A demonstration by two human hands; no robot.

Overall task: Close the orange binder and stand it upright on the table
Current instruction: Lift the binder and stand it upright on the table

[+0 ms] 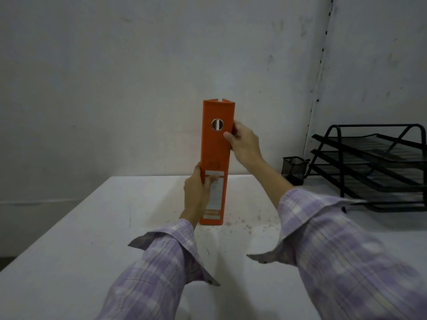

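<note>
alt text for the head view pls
A closed orange binder stands upright on a white table, spine toward the camera, left hand gripping low, right hand high. A black mesh tray rack sits right.

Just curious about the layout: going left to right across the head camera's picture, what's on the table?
Left hand → orange binder, standing upright → right hand → black mesh pen cup → black tiered paper tray.

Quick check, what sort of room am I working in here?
Probably an office or filing workspace: an orange binder on a white table, a black mesh letter tray and a mesh pen cup.
</note>
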